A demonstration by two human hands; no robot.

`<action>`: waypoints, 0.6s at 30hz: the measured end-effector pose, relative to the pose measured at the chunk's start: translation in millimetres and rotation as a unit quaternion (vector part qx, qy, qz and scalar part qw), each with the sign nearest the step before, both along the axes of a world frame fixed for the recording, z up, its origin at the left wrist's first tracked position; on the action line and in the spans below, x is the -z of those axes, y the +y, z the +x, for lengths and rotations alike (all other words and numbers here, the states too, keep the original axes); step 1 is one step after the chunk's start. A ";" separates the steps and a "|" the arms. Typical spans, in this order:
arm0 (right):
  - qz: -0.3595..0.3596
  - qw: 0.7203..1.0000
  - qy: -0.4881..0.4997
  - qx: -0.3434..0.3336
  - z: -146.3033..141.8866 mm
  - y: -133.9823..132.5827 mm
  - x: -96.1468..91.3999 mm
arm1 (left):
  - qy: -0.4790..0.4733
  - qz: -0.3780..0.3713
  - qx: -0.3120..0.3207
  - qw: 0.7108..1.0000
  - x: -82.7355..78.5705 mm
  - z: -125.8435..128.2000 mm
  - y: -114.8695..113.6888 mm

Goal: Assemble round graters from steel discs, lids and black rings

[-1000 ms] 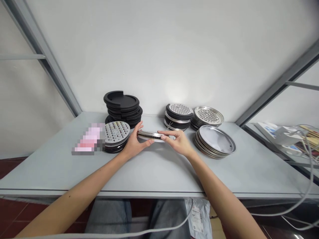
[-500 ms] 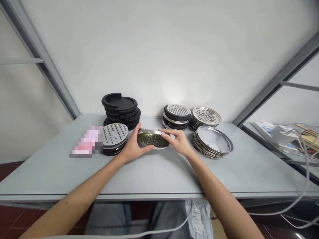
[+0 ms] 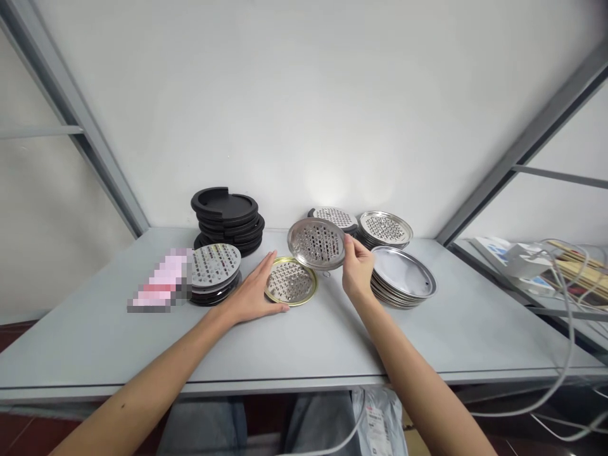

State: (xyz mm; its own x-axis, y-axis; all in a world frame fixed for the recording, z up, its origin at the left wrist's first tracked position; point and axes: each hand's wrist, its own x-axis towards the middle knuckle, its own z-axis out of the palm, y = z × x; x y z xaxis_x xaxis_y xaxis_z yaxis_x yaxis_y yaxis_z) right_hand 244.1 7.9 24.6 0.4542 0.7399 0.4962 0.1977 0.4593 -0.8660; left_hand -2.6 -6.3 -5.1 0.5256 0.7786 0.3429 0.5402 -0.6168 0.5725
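Note:
A round metal grater plate (image 3: 316, 243) is raised and tilted, pinched at its right edge by my right hand (image 3: 357, 265). Below it, a second round grater plate (image 3: 291, 282) with a gold-coloured rim lies on the table. My left hand (image 3: 254, 292) rests along this plate's left edge, thumb and fingers spread around the rim without closing over it. The raised plate overlaps the far right part of the gold-rimmed one and hides much of a stack of black-edged grater plates (image 3: 335, 217) behind it.
Black round holders (image 3: 225, 206) are stacked at back left, before them a pile of perforated discs (image 3: 216, 263) and a blurred pink item (image 3: 161, 277). Grater plates (image 3: 386, 228) and plain metal discs (image 3: 404, 273) are stacked on the right. White cables (image 3: 567, 342) hang at far right.
My right hand has lifted the upper grater plate off and carried it up and right. The gold-rimmed plate now lies flat, and my left hand's fingers have spread beside it.

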 end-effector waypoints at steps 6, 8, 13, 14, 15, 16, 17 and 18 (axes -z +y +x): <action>-0.106 0.976 0.109 -0.158 -8.6 -1.4 -0.1 | -0.050 0.108 -0.079 0.990 -10.1 1.9 -1.9; -0.124 0.964 0.147 -0.186 -12.2 -1.4 1.0 | -0.027 0.197 -0.068 0.978 -14.3 2.0 -3.1; -0.151 0.947 0.186 -0.212 -11.3 3.1 5.4 | 0.025 0.324 0.042 0.945 -15.1 5.3 -4.8; -0.158 0.946 0.186 -0.212 -10.5 4.2 6.3 | 0.026 0.332 0.052 0.941 -14.2 6.4 -4.7; -0.165 0.945 0.189 -0.210 -9.9 5.1 7.2 | 0.024 0.337 0.056 0.939 -13.6 7.3 -4.5; -0.173 0.943 0.195 -0.209 -9.5 5.9 8.0 | 0.020 0.342 0.057 0.938 -13.2 8.0 -4.3; -0.179 0.940 0.201 -0.211 -9.4 6.4 8.7 | 0.017 0.345 0.056 0.937 -13.2 8.4 -4.2; -0.184 0.938 0.202 -0.215 -9.3 6.6 9.4 | 0.013 0.346 0.057 0.936 -13.5 8.4 -4.2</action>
